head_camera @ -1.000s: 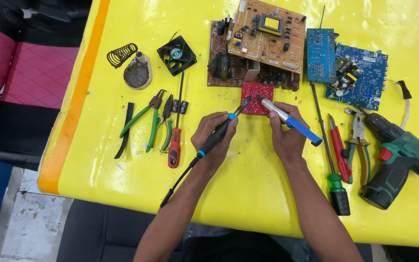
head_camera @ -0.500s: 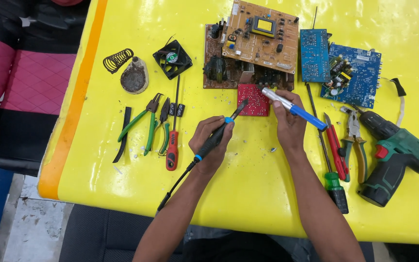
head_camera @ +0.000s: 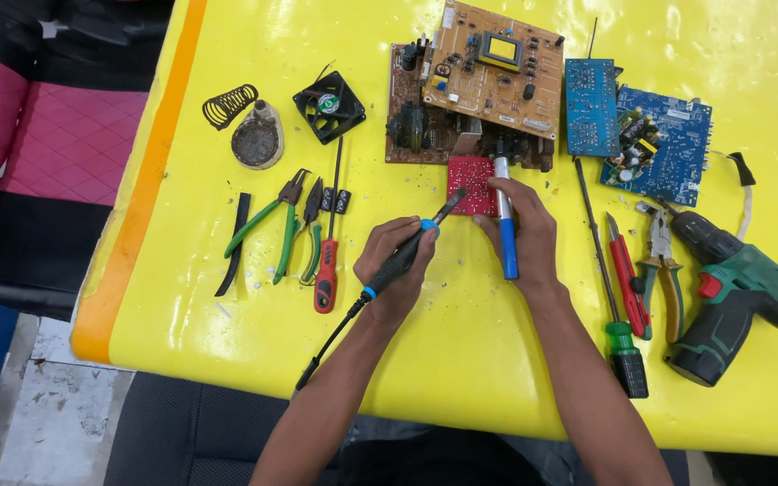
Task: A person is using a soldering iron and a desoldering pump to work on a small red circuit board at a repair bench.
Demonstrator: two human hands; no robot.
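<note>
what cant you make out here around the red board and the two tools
Head view only:
- Where the soldering iron tip meets the red board: too small.
- Blue-and-white tool tip: too small against the brown boards.
- Red board's lower right corner: hidden by the right hand.
- Iron's cable end: cut off behind the table edge.

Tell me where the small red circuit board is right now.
In the head view, the small red circuit board lies on the yellow table, just below the brown boards, between both hands' tool tips.

round green label [head_camera: 328, 103] on black fan [head_camera: 330, 108] hub
</note>
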